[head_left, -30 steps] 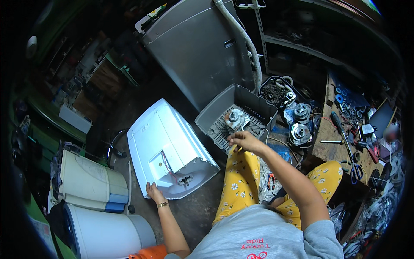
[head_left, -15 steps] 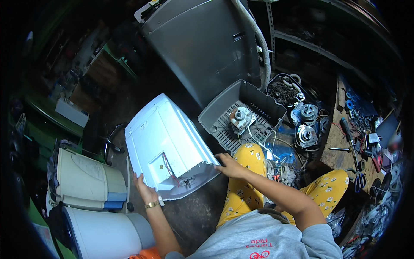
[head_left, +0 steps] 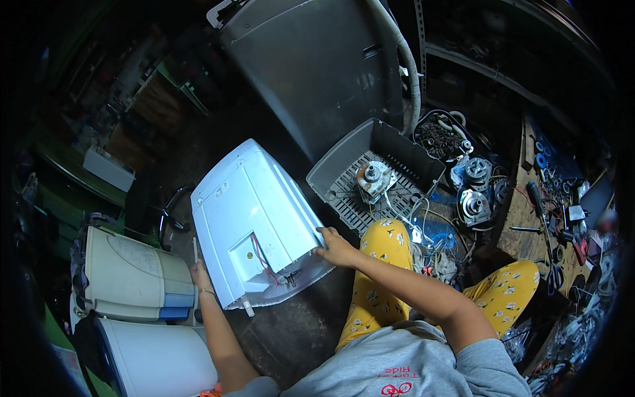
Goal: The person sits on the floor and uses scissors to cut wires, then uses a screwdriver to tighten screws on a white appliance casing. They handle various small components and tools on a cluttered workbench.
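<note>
A white plastic washing machine housing lies tilted on the dark floor in front of me. Its near end is open with a ragged edge, and thin wires hang out of a square recess. My right hand grips the right edge near that end, thumb on the near side and fingers on the panel. Against the lower left side of the housing is my left hand, holding it there, its fingers partly hidden. A short white pipe stub sticks out of the near left corner.
A grey crate holding a gearbox-like motor stands right of the housing. Behind rises a large grey appliance panel. More motors and a tool-strewn wooden bench are on the right. Cream and white tubs stand left.
My left hand has slid from the near left corner farther along the left side. My right hand has shifted slightly left and up along the edge, and the housing has turned a little.
</note>
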Available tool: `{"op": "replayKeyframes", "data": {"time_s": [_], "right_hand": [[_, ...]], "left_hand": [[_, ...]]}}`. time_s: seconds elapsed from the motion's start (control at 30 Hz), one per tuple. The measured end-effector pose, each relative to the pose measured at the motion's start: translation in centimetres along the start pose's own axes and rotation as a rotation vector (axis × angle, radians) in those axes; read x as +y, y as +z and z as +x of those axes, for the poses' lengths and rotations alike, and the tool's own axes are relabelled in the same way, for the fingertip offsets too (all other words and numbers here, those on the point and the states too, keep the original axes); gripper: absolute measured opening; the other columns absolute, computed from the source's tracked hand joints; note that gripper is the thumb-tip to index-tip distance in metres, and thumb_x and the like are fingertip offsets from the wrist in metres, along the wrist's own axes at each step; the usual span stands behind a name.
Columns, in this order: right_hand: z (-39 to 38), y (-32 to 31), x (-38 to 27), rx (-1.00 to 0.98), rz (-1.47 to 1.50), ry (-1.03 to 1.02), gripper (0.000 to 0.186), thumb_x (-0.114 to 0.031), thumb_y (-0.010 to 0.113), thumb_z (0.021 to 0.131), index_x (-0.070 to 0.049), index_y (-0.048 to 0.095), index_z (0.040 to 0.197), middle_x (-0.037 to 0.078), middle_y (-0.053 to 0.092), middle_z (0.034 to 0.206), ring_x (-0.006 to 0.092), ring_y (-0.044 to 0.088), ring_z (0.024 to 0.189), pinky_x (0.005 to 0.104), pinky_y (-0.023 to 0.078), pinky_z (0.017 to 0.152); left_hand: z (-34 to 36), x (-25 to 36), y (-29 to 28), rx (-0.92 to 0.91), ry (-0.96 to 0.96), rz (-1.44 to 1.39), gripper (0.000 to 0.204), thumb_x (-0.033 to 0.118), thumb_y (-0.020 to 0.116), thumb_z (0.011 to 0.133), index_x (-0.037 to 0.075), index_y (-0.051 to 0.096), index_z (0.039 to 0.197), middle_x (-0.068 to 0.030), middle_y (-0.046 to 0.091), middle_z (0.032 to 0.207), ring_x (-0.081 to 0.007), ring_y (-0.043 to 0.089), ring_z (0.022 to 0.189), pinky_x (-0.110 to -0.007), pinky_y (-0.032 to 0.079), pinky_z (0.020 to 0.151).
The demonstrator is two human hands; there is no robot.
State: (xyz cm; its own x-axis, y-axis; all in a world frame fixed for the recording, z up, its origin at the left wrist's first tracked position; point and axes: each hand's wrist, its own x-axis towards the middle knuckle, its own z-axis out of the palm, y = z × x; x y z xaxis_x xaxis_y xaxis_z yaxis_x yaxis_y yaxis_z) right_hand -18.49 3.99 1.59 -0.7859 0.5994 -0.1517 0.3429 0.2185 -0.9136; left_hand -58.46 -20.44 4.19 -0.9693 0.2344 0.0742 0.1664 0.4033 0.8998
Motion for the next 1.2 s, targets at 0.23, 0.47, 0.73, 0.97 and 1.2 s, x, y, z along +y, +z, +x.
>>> {"op": "replayKeyframes", "data": {"time_s": [0.23,0.47,0.73,0.97,1.2], "right_hand": [[3.9,1.0,0.4,0.01,0.194,0.108,0.069,-0.04,0.055,0.089,0.002,0.031,0.138,0.03,0.039,0.135,0.0411,0.043,0.124,0.041,0.036,0.103],[7.1,1.8,1.3,-0.04,0.344,0.204,0.075,-0.052,0.046,0.09,0.004,0.032,0.138,0.027,0.038,0.139,0.0374,0.04,0.128,0.0388,0.033,0.106],[9.2,2.1,2.0,-0.055,0.318,0.23,0.087,-0.063,0.048,0.084,0.006,0.035,0.136,0.028,0.037,0.139,0.0376,0.037,0.13,0.0397,0.033,0.106],[6.4,-0.8,3.4,-0.031,0.5,0.134,0.083,-0.039,0.074,0.073,0.012,0.04,0.129,0.026,0.05,0.122,0.0309,0.053,0.113,0.035,0.043,0.095],[-1.3,-2.6,1.2,-0.038,0.56,0.065,0.086,-0.039,0.077,0.073,0.011,0.038,0.131,0.026,0.052,0.122,0.0319,0.05,0.115,0.0367,0.04,0.098]], "left_hand": [[3.4,-1.0,-1.1,-0.413,-0.422,-0.239,0.068,0.058,0.033,0.094,0.001,0.051,0.125,-0.0146,0.064,0.108,-0.0264,0.065,0.09,-0.036,0.055,0.071],[7.2,-2.4,1.9,-0.595,-0.442,-0.249,0.084,0.072,0.035,0.085,0.005,0.044,0.135,-0.0154,0.057,0.124,-0.0274,0.056,0.113,-0.041,0.048,0.094],[9.8,-3.3,2.9,-0.449,-0.424,-0.053,0.085,0.069,0.048,0.082,0.001,0.046,0.132,-0.0162,0.058,0.122,-0.0288,0.057,0.11,-0.042,0.046,0.094],[4.0,3.7,5.0,-0.439,-0.316,0.057,0.079,0.06,0.058,0.082,-0.005,0.048,0.126,-0.018,0.06,0.116,-0.0289,0.061,0.103,-0.041,0.05,0.088],[-1.5,9.1,0.7,-0.489,-0.328,-0.156,0.068,0.048,0.067,0.082,-0.01,0.053,0.114,-0.0191,0.065,0.101,-0.0274,0.067,0.082,-0.036,0.056,0.071]]}}
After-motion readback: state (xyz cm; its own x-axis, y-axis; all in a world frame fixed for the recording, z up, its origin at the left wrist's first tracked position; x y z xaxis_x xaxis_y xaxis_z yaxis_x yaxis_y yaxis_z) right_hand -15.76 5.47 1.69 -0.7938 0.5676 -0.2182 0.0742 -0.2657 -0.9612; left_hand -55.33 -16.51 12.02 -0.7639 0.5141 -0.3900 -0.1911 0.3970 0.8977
